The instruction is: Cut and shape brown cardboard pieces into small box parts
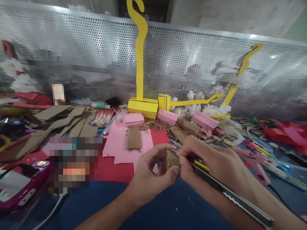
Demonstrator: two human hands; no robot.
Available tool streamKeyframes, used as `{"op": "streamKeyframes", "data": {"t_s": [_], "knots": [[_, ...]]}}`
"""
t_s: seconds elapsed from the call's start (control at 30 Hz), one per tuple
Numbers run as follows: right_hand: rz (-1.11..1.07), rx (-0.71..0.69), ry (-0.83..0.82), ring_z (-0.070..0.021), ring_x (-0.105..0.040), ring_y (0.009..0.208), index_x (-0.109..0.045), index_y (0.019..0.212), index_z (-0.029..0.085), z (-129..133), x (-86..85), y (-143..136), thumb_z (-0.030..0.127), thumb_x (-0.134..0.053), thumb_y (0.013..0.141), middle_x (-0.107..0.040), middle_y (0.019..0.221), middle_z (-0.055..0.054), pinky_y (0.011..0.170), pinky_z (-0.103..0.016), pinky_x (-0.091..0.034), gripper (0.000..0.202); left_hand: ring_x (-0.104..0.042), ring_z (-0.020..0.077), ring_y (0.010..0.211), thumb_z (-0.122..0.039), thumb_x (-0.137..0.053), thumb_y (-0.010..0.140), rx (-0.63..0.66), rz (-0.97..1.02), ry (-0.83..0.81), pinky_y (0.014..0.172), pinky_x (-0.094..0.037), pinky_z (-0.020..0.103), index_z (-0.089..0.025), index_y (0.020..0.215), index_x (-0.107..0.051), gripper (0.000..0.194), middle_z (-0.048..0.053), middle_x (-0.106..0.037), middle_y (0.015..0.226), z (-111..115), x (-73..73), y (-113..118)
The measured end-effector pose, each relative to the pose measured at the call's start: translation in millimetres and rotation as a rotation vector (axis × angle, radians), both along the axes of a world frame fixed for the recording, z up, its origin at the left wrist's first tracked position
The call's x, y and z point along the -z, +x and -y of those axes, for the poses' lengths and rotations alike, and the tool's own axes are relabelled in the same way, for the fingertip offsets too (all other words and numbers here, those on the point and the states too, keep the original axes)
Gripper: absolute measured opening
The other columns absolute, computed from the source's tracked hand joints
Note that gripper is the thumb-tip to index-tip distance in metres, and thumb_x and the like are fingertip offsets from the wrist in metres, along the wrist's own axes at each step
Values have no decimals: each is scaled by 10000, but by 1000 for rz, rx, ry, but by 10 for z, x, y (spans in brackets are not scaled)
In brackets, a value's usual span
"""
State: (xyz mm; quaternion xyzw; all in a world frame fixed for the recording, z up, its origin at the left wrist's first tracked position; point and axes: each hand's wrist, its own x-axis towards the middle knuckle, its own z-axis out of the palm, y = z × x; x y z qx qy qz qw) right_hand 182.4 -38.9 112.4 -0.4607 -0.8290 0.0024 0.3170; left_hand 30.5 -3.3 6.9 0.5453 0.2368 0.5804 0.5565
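Observation:
Near the middle of the view, my left hand [153, 175] holds a small folded cardboard piece [170, 159] between thumb and fingers. My right hand [206, 163] is closed around a long metal-bodied cutter knife [230, 193], its tip end at the top of the cardboard piece. The fingertips of both hands are close together there. Beyond my left hand, a flat brown cardboard piece [133, 138] lies on a pink sheet [115, 143], which overlaps a red sheet [115, 169].
Yellow paper shapes [143, 105] and pink rolled boxes [133, 118] stand behind. Cardboard strips [52, 124] lie left, near a purple device [35, 185]. A pink glue gun [257, 163] with a cord is at right. A perforated metal panel [96, 57] spans the back.

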Motion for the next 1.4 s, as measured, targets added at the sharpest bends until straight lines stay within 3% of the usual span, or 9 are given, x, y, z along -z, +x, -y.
{"op": "streamKeyframes", "data": {"t_s": [0.2, 0.3, 0.53, 1.0, 1.13, 1.4], "knots": [[-71, 19, 53, -108, -535, 453, -500, 766, 254, 31, 82, -53, 136, -529, 848, -582, 586, 61, 502, -234, -398, 147, -655, 170, 800, -244, -816, 808, 31, -29, 18, 684, -545, 236, -209, 1220, -671, 438, 50, -717, 874, -8, 6, -14], [-99, 21, 56, -110, -551, 464, -516, 774, 255, 50, 92, -68, 120, -536, 840, -587, 590, 59, 508, -228, -412, 151, -656, 173, 849, -233, -813, 813, 35, -21, 20, 694, -532, 227, -215, 1207, -676, 418, 57, -718, 935, -9, 6, -16], [-31, 44, 74, -98, -551, 467, -490, 780, 249, 59, 67, -74, 95, -495, 833, -569, 587, 68, 518, -201, -425, 163, -630, 148, 768, -209, -822, 794, 46, -20, 34, 600, -461, 197, -190, 1222, -659, 458, 46, -714, 884, -23, 15, -23], [-2, 159, 119, -108, -650, 501, -489, 735, 248, 85, 173, -66, 143, -520, 795, -710, 689, 37, 506, -176, -480, 124, -636, 128, 792, -243, -830, 808, 70, -5, 68, 607, -465, 166, -188, 1208, -654, 440, 58, -727, 944, -41, 11, -37], [-12, 152, 86, -130, -643, 499, -580, 782, 245, 111, 175, -31, 163, -585, 788, -683, 628, 45, 501, -190, -489, 83, -642, 130, 800, -261, -823, 825, 81, 2, 77, 632, -476, 169, -190, 1214, -655, 429, 56, -724, 940, -40, 7, -41], [-39, 142, 82, -108, -581, 448, -603, 768, 241, 171, 144, -39, 227, -616, 859, -628, 583, 52, 442, -171, -438, 93, -622, 119, 806, -207, -842, 792, 86, 0, 77, 615, -449, 154, -213, 1200, -667, 444, 42, -717, 955, -44, 25, -49]]}}
